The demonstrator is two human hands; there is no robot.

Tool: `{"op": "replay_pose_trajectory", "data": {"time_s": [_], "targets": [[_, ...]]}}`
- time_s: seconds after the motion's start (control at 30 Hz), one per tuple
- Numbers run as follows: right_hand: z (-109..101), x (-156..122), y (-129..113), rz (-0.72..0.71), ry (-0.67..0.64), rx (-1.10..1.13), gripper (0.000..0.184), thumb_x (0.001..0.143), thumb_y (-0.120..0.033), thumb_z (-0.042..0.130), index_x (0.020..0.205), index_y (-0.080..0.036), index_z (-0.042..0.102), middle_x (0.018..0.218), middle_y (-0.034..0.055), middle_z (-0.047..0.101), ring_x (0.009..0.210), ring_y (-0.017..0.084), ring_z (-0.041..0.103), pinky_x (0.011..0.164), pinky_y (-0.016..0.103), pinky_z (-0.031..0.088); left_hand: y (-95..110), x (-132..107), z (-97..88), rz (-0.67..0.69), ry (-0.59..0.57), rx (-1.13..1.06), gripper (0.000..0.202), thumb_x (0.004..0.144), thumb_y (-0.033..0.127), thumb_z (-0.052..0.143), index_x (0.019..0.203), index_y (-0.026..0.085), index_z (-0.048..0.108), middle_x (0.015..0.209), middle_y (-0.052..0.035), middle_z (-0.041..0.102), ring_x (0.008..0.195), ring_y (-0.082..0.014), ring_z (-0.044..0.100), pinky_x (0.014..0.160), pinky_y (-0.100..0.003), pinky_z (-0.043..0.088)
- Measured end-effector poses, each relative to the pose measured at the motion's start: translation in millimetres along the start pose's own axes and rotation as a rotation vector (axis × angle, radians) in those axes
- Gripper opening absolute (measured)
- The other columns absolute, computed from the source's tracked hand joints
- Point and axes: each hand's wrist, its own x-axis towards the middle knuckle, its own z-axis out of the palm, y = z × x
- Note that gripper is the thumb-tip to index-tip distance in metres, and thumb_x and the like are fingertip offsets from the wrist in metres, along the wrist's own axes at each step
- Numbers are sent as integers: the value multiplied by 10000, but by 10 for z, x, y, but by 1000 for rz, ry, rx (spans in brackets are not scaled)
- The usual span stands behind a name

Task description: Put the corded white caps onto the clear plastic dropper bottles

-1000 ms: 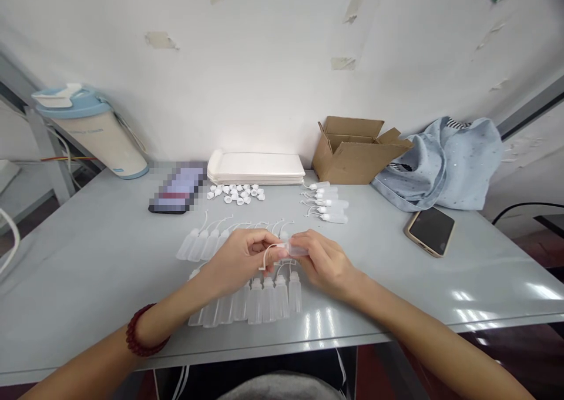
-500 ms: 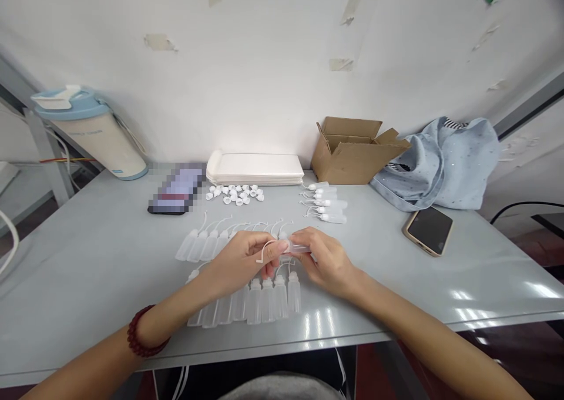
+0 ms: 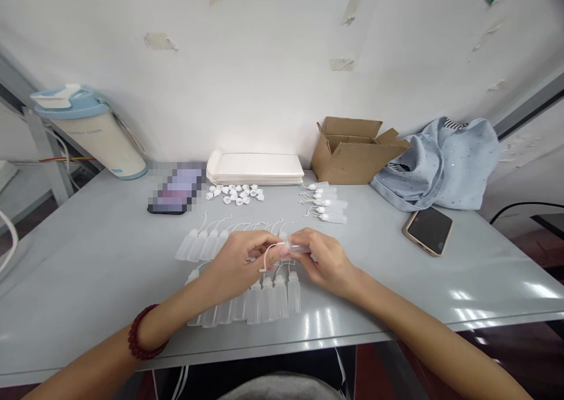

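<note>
Over the middle of the table, both hands are on one small translucent plastic bottle [image 3: 299,248], which lies sideways. Its body is in the closed fingers of my right hand [image 3: 328,262]. My left hand [image 3: 244,259] pinches the neck end, where a thin white strap [image 3: 267,258] curls down. Whether a cap sits on that end is hidden by the fingers. Behind and below the hands lie a back row of similar bottles [image 3: 189,246] and a front row [image 3: 268,303], partly covered by my left hand and forearm. Several white caps [image 3: 239,201] are scattered beyond them.
Several capped bottles [image 3: 332,218] lie right of the caps. A white stack [image 3: 259,170], an open cardboard box [image 3: 343,162] and a blue cloth bag [image 3: 458,165] stand along the wall. Phones [image 3: 429,231] lie at both sides. A tumbler [image 3: 106,135] leans at the left.
The left fingers and thumb have shifted slightly at the bottle's neck, and the strap's free end hangs a little lower and further right. The right hand has hardly moved.
</note>
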Motion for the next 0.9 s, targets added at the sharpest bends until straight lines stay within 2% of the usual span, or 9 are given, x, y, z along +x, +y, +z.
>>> {"op": "replay_pose_trajectory", "data": {"time_s": [0.1, 0.23, 0.3, 0.43, 0.5, 0.6, 0.73, 0.8, 0.9], "targets": [[19, -12, -4, -16, 22, -1, 195, 869, -75, 508, 1031, -179, 482, 836, 80, 654, 735, 167, 630, 591, 265, 526, 36, 0, -11, -101, -53, -55, 380, 901, 446, 489, 668, 163, 590, 544, 29, 560, 514, -96, 547, 484, -182, 423], [23, -16, -17, -29, 8, -7, 187, 884, -88, 480, 1045, -183, 489, 830, 69, 661, 723, 161, 633, 586, 260, 518, 48, 0, -23, -104, -109, 10, 403, 934, 404, 425, 629, 166, 537, 535, 31, 557, 505, -92, 533, 477, -183, 396], [9, -10, -26, -28, -19, -1, 144, 902, -145, 488, 1042, -179, 490, 804, 64, 663, 680, 158, 630, 557, 251, 506, 20, -4, -20, -7, -99, 135, 382, 944, 347, 411, 632, 167, 537, 542, 32, 551, 502, -90, 511, 486, -191, 383], [-43, 3, -51, 113, -105, 114, 119, 893, -178, 523, 1011, -176, 503, 767, 44, 672, 547, 118, 590, 492, 212, 466, -85, -25, 11, 346, 76, 401, 239, 940, 253, 441, 789, 172, 608, 666, 12, 602, 577, -104, 511, 569, -218, 396], [-62, 9, -61, 179, -128, 171, 117, 884, -177, 539, 997, -181, 512, 755, 25, 675, 520, 104, 575, 482, 200, 455, -109, -33, 21, 402, 123, 421, 179, 935, 249, 465, 890, 178, 623, 723, 2, 631, 605, -110, 526, 587, -221, 405], [-62, 15, -60, 182, -122, 182, 118, 884, -184, 540, 999, -187, 515, 748, 15, 664, 528, 103, 574, 483, 198, 452, -58, -30, 11, 300, 85, 328, 161, 914, 279, 512, 897, 180, 637, 731, 5, 651, 610, -107, 546, 595, -213, 424], [-28, 12, -38, 48, -39, 104, 137, 887, -139, 510, 1017, -180, 502, 801, 55, 658, 648, 140, 618, 547, 230, 485, 38, -16, -4, 151, -11, 281, 336, 941, 327, 431, 711, 162, 612, 593, 21, 573, 531, -98, 493, 509, -208, 369], [-26, 10, -39, 17, -26, 81, 129, 895, -144, 502, 1020, -180, 502, 811, 61, 659, 657, 143, 618, 554, 235, 483, 33, -16, 3, 161, -5, 313, 388, 954, 315, 391, 639, 160, 557, 553, 29, 516, 503, -92, 451, 496, -211, 341], [-70, 31, -73, 146, -108, 160, 106, 897, -229, 554, 985, -175, 530, 676, -5, 626, 490, 97, 520, 461, 200, 405, -28, -23, 16, 277, 50, 362, 331, 948, 252, 414, 656, 161, 540, 576, 32, 496, 527, -91, 433, 525, -211, 340]]}}
